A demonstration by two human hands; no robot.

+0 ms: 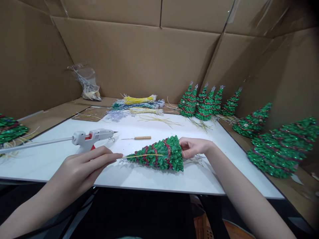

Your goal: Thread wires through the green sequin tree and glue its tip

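A small green tabletop Christmas tree [159, 152] with red garland lies on its side in front of me, its tip to the left. My right hand [194, 146] grips the rim of its base, with some fingers hidden behind or inside it. Between the thumb and fingers of my left hand [87, 164] is pinched a thin yellow wire [143, 155], which stretches over the side of the tree. Loose wires [196, 160] show beneath my right hand. Just beyond the tree lies an awl [142, 137] with a wooden handle.
A white glue gun [96, 134] with a long glue stick stands at left. Bundles of wires [139, 99] lie at the back beside a plastic bag [89, 83]. Several finished-looking trees [205, 105] line the right side, another tree [11, 129] the far left. Cardboard walls [134, 59] enclose the white table [62, 142].
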